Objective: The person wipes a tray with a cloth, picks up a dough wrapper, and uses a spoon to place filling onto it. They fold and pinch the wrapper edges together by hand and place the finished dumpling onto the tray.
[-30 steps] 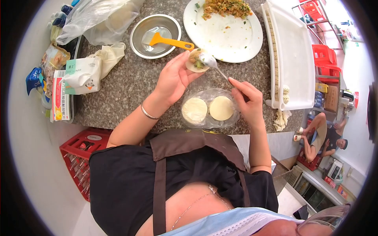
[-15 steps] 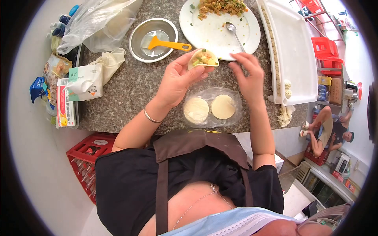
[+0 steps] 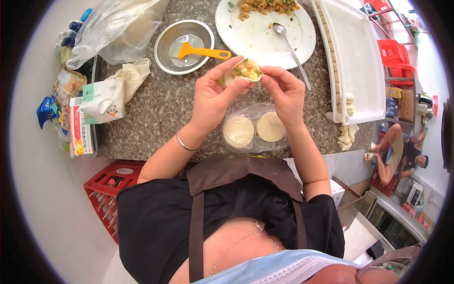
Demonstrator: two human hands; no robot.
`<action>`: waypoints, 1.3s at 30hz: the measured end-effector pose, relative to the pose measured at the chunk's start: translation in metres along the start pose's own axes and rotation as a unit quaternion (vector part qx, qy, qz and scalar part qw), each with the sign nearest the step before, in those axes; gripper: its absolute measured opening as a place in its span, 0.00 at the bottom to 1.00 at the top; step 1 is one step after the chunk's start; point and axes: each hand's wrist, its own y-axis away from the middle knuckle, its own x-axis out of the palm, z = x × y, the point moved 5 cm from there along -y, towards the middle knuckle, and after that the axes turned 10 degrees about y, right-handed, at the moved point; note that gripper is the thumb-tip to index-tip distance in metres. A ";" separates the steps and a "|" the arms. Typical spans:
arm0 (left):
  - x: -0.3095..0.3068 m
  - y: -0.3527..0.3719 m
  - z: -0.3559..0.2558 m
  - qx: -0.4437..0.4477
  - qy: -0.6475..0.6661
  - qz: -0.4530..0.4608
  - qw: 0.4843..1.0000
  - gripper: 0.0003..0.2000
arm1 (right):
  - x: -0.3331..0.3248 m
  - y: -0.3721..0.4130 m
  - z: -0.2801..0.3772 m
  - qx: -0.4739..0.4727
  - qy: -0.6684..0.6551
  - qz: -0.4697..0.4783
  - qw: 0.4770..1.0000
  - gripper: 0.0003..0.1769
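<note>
A person in a black top and brown apron is standing at a speckled stone desk (image 3: pixel 151 118), holding a filled dumpling wrapper (image 3: pixel 243 71) in the air above it, just in front of a white plate (image 3: pixel 260 42). The left hand (image 3: pixel 213 97) is cupping the dumpling wrapper from below, its fingers (image 3: pixel 226 65) curling closed around the left edge. The right hand (image 3: pixel 283 92) is pinching the right edge, its fingers (image 3: pixel 268 78) pressing together on the dough. Diced filling is showing in the open fold. A thin bracelet (image 3: pixel 185 143) is sitting on the left wrist.

A spoon (image 3: pixel 289 42) is lying on the plate, its handle reaching past the rim toward the right hand, and a heap of filling (image 3: pixel 267 5) is lying at the plate's far edge. Left of the plate, a steel bowl (image 3: pixel 166 33) is holding an orange-handled utensil (image 3: pixel 203 51). Just below the hands, a clear bag (image 3: pixel 255 111) is holding 2 stacks of round wrappers (image 3: pixel 239 131) side by side. On the right, a white tray (image 3: pixel 354 57) is carrying a few folded dumplings (image 3: pixel 349 100) at its near corner. A tissue pack (image 3: pixel 101 99) and a crumpled plastic bag (image 3: pixel 113 28) are lying at the desk's left end. Another person (image 3: pixel 402 158) is sitting in the background at lower right.
</note>
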 end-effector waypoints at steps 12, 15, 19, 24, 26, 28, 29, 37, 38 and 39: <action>-0.008 -0.008 0.007 -0.090 0.192 -0.011 0.977 0.30 | 0.005 -0.004 0.038 -0.220 0.407 -0.054 0.885 0.14; -0.011 -0.007 0.010 -0.090 0.132 -0.009 0.987 0.35 | 0.034 -0.009 0.051 -0.288 0.503 0.015 0.815 0.12; -0.005 -0.006 0.012 -0.092 0.212 0.018 0.973 0.29 | 0.052 -0.016 0.045 -0.267 0.568 0.021 0.778 0.11; 0.003 -0.006 0.006 -0.080 0.208 0.030 0.974 0.29 | 0.060 -0.019 0.044 -0.254 0.574 0.038 0.778 0.09; 0.004 -0.006 0.005 -0.075 0.209 0.047 0.974 0.29 | 0.061 -0.021 0.045 -0.243 0.573 0.052 0.781 0.08; 0.003 -0.006 0.007 -0.072 0.208 0.043 0.975 0.30 | 0.062 -0.022 0.046 -0.245 0.560 0.059 0.789 0.07; 0.002 -0.006 0.008 -0.070 0.206 0.040 0.975 0.30 | 0.061 -0.021 0.048 -0.245 0.560 0.060 0.789 0.07; -0.003 -0.005 0.005 -0.072 0.246 0.002 0.967 0.31 | 0.019 -0.032 0.061 -0.271 0.555 0.042 0.785 0.08; -0.003 -0.005 0.003 -0.070 0.240 0.002 0.968 0.31 | 0.018 -0.031 0.058 -0.262 0.552 0.060 0.789 0.11; -0.004 -0.006 0.003 -0.069 0.241 0.004 0.968 0.31 | 0.017 -0.030 0.058 -0.263 0.554 0.060 0.788 0.11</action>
